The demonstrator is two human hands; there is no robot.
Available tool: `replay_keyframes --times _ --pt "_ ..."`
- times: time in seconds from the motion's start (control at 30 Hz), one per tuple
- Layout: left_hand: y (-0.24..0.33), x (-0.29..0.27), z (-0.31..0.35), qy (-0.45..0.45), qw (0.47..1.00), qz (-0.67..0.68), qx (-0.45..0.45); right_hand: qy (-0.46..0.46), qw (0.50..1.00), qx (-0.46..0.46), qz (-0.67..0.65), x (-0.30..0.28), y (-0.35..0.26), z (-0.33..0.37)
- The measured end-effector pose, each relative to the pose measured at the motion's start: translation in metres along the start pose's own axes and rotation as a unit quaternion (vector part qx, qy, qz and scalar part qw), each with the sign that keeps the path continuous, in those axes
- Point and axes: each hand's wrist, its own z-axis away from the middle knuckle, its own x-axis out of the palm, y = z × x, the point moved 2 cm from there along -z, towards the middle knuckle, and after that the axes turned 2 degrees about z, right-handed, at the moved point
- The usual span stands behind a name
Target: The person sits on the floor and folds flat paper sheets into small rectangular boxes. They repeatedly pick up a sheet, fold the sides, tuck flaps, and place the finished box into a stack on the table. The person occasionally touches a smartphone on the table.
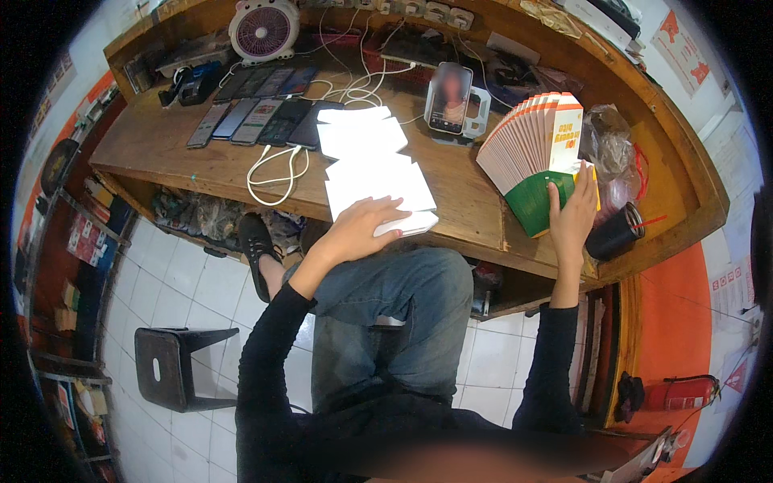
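An unfolded white cardboard box (378, 181) lies at the desk's front edge, its flaps glaring in the light. My left hand (362, 229) grips its near folded edge, fingers over the top and thumb on the near side. To the right, a fanned stack of printed orange, white and green cardboard sleeves (523, 145) rests on the desk. Over the near right end of the fan, my right hand (573, 211) touches the green and yellow part, fingers stretched and thumb apart. Beyond the white box, a phone showing a picture (449, 97) leans in a white stand.
Several phones (254, 121) lie at the desk's left with white cables (278, 173). Behind them stands a small fan (263, 32). A black tumbler (616, 233) with a red straw is right of my right hand, near clear plastic bags (608, 133). A dark stool (173, 366) stands on the tiles.
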Motion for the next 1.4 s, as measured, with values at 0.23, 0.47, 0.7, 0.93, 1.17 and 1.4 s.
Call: replay_keyframes --times 0.23,0.47,0.7,0.93,1.17,1.4 --pt "-0.006 -0.019 -0.027 0.036 0.995 0.034 -0.087 0.071 0.997 0.017 -0.008 -0.017 -0.008 0.002" --pt "-0.001 -0.017 -0.030 0.017 0.998 -0.069 0.003 0.126 0.983 0.046 -0.126 -0.030 -0.020 -0.004" --pt "0.001 -0.011 -0.026 0.070 0.995 -0.076 0.001 0.211 0.957 0.099 -0.173 -0.048 -0.019 0.003" --pt "0.018 -0.009 -0.025 0.082 0.990 -0.104 -0.050 0.080 0.956 -0.154 -0.237 0.013 -0.106 -0.004" --pt "0.022 -0.059 0.007 0.346 0.927 0.110 -0.099 -0.080 0.979 -0.133 -0.134 0.175 -0.140 -0.065" --pt "0.025 -0.090 0.037 0.501 0.854 0.125 -0.058 0.038 0.942 -0.013 -0.333 0.149 -0.193 -0.111"
